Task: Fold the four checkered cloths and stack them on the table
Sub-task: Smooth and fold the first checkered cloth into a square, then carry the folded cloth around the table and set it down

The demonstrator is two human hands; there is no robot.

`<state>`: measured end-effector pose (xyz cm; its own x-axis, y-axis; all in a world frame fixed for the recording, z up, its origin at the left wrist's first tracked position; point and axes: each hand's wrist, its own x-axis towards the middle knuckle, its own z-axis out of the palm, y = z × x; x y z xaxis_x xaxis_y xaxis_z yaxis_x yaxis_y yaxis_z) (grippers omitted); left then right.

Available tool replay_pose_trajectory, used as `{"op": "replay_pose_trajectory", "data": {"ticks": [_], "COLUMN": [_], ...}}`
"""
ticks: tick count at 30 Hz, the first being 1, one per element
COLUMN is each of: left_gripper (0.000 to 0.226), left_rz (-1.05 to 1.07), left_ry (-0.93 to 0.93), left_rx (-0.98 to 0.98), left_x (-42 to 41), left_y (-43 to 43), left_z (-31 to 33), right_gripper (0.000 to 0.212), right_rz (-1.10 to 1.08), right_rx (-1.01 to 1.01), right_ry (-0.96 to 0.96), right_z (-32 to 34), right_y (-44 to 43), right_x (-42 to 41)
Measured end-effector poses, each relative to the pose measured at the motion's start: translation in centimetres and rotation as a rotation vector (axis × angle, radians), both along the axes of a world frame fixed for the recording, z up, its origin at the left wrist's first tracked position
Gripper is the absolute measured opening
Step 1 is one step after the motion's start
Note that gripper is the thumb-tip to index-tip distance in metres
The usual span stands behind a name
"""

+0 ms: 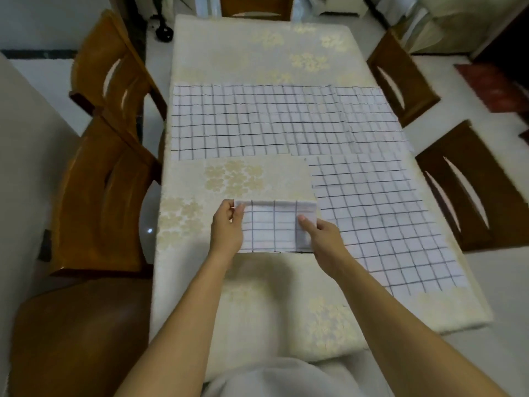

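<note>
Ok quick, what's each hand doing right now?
Left hand: pinching the left edge of the folded cloth.
Right hand: gripping its right edge, thumb on top.

I read the folded cloth (274, 227) as thin, matt woven fabric with a dark grid. The table cover (257, 53) beneath looks soft, matt and floral-patterned. At nine o'clock, the chair (108, 181) is varnished wood, faintly glossy.

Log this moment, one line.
step: folding | left hand: grips folded cloth | right hand: pinches it | far-left cloth, far-right cloth, near-right cloth: flat
</note>
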<state>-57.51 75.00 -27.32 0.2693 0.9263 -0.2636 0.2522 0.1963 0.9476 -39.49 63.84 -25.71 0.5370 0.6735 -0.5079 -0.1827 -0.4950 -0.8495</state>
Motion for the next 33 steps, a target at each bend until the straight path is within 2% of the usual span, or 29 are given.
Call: {"op": "replay_pose_trajectory", "data": {"ticks": [3, 7, 15, 20, 25, 33], "left_gripper": [0.019, 0.027, 0.026, 0.026, 0.021, 0.028], "left_rz": [-0.015, -0.139, -0.228, -0.29, -0.386, -0.452], "left_ry": [-0.054, -0.178, -0.146, -0.15, -0.208, -0.138], "left_rx": [-0.08, -0.227, -0.163, -0.142, -0.182, -0.154], "left_x": [1.0, 1.3, 6.1, 9.3, 11.8, 17.1], "left_y": [-1.2, -3.6, -12.3, -21.0, -27.5, -32.5], "left_z": [1.8, 4.6, 9.4, 10.5, 11.5, 11.8], "right_gripper": [0.023, 0.021, 0.018, 0.03, 0.02, 0.024], "right_rz": [-0.012, -0.089, -0.171, -0.209, -0.262, -0.333], "right_rx": [0.048, 0.124, 0.189, 0.207, 0.234, 0.208], "right_ry": [-0.123, -0.146, -0.17, -0.256, -0.268, -0.295], "right_z": [1.6, 4.0, 7.1, 8.0, 8.9, 9.8], "right_y": [-2.0, -4.1, -13.5, -22.8, -30.0, -35.6], "right_x": [0.3, 1.1, 4.7, 7.2, 9.0, 13.7]}}
